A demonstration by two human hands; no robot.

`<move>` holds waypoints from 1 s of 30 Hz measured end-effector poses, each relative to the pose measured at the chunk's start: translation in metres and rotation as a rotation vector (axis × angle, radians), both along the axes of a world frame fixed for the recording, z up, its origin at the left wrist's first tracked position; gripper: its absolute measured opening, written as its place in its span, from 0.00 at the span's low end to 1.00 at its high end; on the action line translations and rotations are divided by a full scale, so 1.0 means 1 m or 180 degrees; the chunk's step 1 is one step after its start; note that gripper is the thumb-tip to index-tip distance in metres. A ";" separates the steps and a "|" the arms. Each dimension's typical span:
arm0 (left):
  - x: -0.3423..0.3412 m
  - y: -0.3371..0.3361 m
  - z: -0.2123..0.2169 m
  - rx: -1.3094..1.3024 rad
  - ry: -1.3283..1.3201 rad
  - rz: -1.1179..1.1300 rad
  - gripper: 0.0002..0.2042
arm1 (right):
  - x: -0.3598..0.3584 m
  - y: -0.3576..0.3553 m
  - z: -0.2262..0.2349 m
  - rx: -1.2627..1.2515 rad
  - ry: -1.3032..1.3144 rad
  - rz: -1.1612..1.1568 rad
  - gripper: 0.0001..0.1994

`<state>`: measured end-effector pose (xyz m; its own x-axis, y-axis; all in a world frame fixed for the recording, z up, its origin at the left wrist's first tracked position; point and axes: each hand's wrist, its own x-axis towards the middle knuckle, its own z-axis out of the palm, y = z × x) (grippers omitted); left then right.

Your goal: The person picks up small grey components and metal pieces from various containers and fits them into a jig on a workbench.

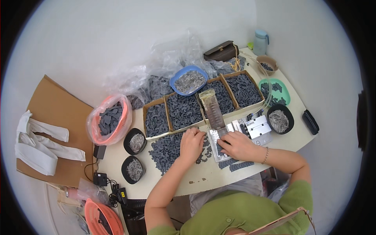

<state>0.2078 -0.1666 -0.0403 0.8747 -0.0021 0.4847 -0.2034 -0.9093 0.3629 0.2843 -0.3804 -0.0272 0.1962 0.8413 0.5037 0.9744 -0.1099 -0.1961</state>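
My left hand is at the right edge of a loose pile of small dark grey plastic parts. Its fingertips are pinched together, and anything between them is too small to make out. My right hand rests over a metal fixture, its fingers bent down against dark grey pieces there; its exact grip is hidden. Beyond the hands, a clear plastic chute slants down to the fixture. Beside it sits a silver metal block with tubing. Joined strips of grey parts lie at the table's front edge.
Cardboard trays of grey parts span the table's middle. A blue basin and black bowls hold thin metal pins. A pink basket stands left, a green tray right. A bag and bottle stand behind.
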 end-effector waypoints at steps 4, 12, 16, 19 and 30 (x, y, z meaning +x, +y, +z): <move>0.018 0.006 0.000 0.0111 0.0271 -0.0109 0.07 | 0.012 0.003 -0.012 -0.0128 -0.0042 0.0057 0.14; 0.014 0.010 0.003 -0.0069 0.0690 -0.0074 0.05 | 0.013 0.005 -0.005 -0.0104 -0.0317 0.0214 0.07; 0.011 0.016 0.009 -0.0816 0.0563 -0.0051 0.05 | 0.012 0.005 0.000 -0.0197 -0.0257 0.0332 0.08; 0.004 0.018 0.018 -0.1747 0.0816 0.0030 0.05 | 0.018 0.009 -0.004 -0.0370 -0.0283 0.0299 0.11; -0.002 -0.025 0.003 -0.0551 -0.0151 -0.0567 0.10 | 0.038 0.005 0.008 -0.0443 0.0557 0.0136 0.12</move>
